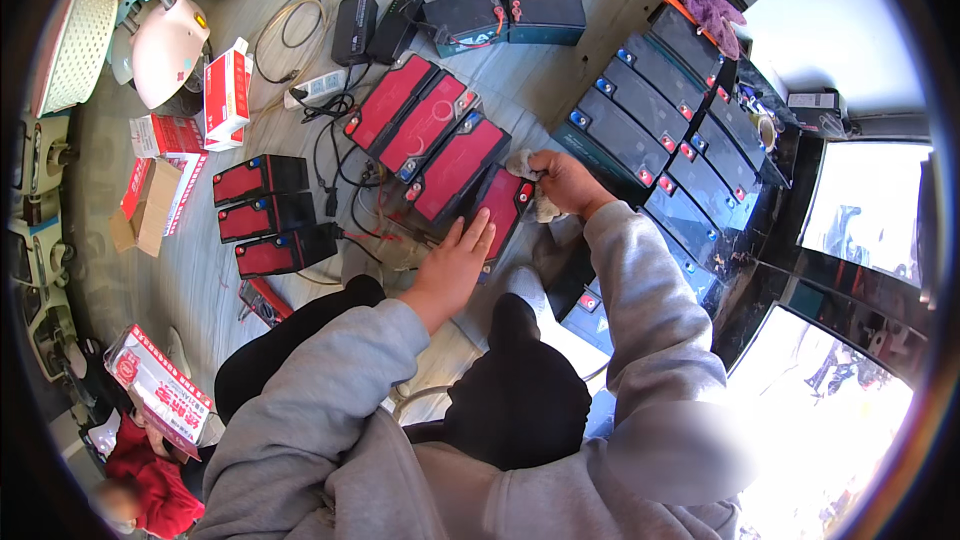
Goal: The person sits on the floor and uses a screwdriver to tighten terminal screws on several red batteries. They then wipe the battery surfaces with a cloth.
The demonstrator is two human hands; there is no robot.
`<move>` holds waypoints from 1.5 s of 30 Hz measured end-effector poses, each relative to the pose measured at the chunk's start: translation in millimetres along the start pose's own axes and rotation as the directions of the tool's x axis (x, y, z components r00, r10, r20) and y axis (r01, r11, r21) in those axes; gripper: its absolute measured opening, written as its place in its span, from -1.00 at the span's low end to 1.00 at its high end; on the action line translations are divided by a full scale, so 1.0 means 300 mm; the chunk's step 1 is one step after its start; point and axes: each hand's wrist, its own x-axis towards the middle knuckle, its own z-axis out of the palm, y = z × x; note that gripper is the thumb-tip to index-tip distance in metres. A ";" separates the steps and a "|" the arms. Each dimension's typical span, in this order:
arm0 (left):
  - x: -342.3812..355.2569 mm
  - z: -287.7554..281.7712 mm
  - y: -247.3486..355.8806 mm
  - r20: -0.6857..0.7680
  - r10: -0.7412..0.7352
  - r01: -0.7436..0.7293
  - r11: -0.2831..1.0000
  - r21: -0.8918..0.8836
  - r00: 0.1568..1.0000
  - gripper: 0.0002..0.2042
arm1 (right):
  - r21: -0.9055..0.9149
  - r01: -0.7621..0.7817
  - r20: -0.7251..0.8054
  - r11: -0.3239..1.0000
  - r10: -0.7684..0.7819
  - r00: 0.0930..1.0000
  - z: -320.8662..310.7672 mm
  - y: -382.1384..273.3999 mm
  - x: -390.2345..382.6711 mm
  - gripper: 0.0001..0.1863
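Just in front of me on the floor stands a red-topped battery [505, 202] with a black case. My left hand [452, 275] lies with stretched fingers against its near left edge. In my right hand [572, 184] is a crumpled grey-beige rag [545, 208], pinched and pressed at the battery's far right corner, near a terminal. The fingertips of that hand are partly hidden by the cloth. Close beside this battery, to the left, is another red-topped battery [460, 168], with more of the same kind [392, 100] behind it.
Dark batteries [630, 130] stand in rows at the right, a purple cloth [700, 5] on their far end. Smaller red-and-black batteries [265, 190] sit left. Chargers [355, 28], a power strip [318, 87], cables and cartons [228, 90] lie beyond. A person in red [150, 480] is at lower left.
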 end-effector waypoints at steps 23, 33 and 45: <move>-0.008 -0.047 0.001 0.119 0.049 -0.054 0.998 0.031 0.992 -0.31 | 0.105 -0.061 -0.302 0.993 0.090 0.949 0.130 0.034 -0.271 -0.53; -0.009 -0.058 0.020 0.128 0.037 -0.043 0.998 0.048 0.991 -0.31 | 0.022 -0.117 -0.273 0.993 0.118 0.955 0.105 0.039 -0.236 -0.62; -0.021 -0.033 0.005 0.089 0.051 -0.057 0.996 0.062 0.995 -0.22 | -0.363 -0.039 -0.020 0.931 0.034 0.999 0.038 -0.067 -0.007 -0.66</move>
